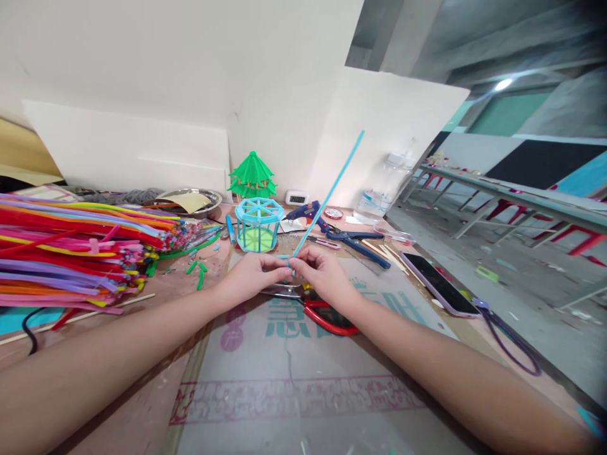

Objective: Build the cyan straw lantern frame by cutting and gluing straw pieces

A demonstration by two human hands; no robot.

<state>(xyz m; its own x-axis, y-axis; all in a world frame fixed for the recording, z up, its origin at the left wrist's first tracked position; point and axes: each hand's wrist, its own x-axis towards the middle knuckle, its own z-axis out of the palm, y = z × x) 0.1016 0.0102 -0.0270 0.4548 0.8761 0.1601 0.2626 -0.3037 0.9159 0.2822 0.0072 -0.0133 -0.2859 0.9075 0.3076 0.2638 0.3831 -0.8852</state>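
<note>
Between my two hands is a light blue pipe cleaner (331, 191), its long free end slanting up to the right. My left hand (256, 275) pinches the lower end, where a short bent bit shows at the fingertips. Close beside it, my right hand (318, 268) is closed on the same pipe cleaner. Under my hands lie scissors with red handles (332, 321), their blades partly hidden. Just beyond stands a round light blue pipe-cleaner frame (260, 224) with a yellow-green base, and behind it a green tiered roof piece (252, 177).
Bundles of coloured pipe cleaners (71, 253) fill the left side. A metal bowl (203, 201), a blue glue gun (310, 215), pliers (363, 246), a small clock (297, 198) and a plastic jar (384, 186) stand at the back. A phone (439, 283) lies at the right edge.
</note>
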